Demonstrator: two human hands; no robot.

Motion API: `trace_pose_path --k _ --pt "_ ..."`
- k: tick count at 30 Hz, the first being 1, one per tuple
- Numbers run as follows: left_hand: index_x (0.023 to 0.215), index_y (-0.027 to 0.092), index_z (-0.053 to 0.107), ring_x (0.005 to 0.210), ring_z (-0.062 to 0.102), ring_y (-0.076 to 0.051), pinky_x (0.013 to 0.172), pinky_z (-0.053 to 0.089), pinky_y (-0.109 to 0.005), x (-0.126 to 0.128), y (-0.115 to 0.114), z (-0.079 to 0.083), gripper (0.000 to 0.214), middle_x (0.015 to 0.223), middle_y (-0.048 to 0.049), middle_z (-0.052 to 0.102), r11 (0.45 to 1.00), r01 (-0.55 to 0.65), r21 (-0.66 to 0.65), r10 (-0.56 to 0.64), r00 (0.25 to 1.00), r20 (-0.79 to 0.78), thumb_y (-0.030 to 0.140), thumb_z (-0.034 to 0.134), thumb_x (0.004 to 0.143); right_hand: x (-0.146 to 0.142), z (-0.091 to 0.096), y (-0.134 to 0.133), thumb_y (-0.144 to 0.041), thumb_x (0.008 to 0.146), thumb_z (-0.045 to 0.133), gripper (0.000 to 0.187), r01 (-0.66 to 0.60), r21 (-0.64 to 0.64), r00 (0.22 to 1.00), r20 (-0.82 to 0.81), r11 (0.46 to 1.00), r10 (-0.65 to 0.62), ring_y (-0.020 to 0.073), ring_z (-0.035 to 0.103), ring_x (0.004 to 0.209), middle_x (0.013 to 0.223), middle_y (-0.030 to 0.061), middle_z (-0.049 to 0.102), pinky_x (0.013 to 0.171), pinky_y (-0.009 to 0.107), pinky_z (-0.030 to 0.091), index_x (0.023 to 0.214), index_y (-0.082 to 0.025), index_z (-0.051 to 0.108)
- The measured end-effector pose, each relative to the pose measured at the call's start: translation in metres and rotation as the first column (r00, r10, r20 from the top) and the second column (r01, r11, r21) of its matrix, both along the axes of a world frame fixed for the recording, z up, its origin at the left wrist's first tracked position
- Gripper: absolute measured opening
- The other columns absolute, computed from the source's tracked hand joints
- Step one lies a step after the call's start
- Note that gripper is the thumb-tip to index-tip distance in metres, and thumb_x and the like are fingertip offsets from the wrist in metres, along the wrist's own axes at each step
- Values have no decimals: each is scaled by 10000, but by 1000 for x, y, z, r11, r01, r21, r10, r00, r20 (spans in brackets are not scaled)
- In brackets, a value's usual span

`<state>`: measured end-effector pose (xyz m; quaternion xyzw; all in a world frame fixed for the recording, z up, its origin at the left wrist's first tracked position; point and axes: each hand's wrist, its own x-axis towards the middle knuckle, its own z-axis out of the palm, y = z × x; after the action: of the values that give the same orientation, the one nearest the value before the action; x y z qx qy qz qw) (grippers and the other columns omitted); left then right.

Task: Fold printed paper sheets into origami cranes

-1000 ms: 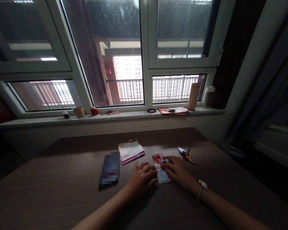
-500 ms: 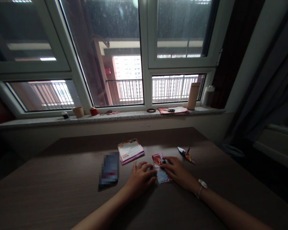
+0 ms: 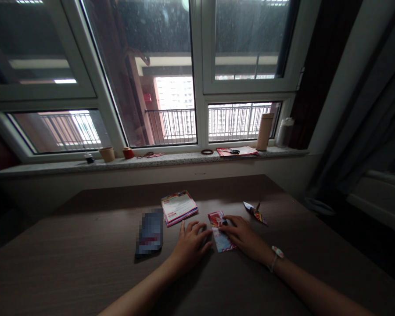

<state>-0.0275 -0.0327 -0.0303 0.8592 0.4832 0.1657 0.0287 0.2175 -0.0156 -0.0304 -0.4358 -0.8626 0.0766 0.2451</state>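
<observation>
A small printed sheet of paper (image 3: 223,240), red at its far end and pale blue nearer me, lies flat on the brown table (image 3: 95,281). My right hand (image 3: 242,230) rests on the sheet's right side, palm down with its fingers stretched out. At the sheet's left edge is my left hand (image 3: 192,242), fingers spread over the table; whether a fingertip touches the paper I cannot tell. Beyond my left hand lies a stack of printed sheets (image 3: 179,206). A folded paper piece (image 3: 256,213) with a pointed shape sits beyond my right hand.
To the left lies a dark, pixelated flat object (image 3: 150,232). On the windowsill (image 3: 177,160) stand a paper cup (image 3: 107,154), a small red item (image 3: 128,152), a tan bottle (image 3: 265,131) and a clear bottle (image 3: 285,132). Scissors (image 3: 233,152) lie on papers there.
My left hand has shifted slightly left, away from the sheet, showing more of its left edge. My right hand stays on the paper.
</observation>
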Motion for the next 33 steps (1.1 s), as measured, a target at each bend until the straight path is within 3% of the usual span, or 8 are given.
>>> trace_pose_path --k 13,27,33 --pt "1262 361 551 1296 376 -306 1080 164 -680 -1 0 -1 383 1359 -56 506 1000 -15 13 15 1000 -2 362 571 880 -2 1 -1 -167 887 517 430 9 4 997 75 1000 -9 237 426 1257 1375 43 472 1058 449 352 1245 -397 580" --pt "1273 351 543 1311 362 -313 1087 181 -661 0 -1 3 396 1377 -77 470 998 -56 -12 56 998 -19 416 554 882 -3 9 -5 -306 932 488 344 8 -15 997 74 1000 -7 245 409 1278 1384 46 471 1075 469 329 1258 -384 570" --pt "1267 361 549 1307 373 -321 1085 192 -660 0 -2 3 409 1373 -72 471 998 -63 -8 63 998 -13 399 590 861 -3 9 -5 -256 900 526 411 -6 -10 995 98 1000 7 244 415 1266 1395 33 464 1070 461 329 1279 -414 545"
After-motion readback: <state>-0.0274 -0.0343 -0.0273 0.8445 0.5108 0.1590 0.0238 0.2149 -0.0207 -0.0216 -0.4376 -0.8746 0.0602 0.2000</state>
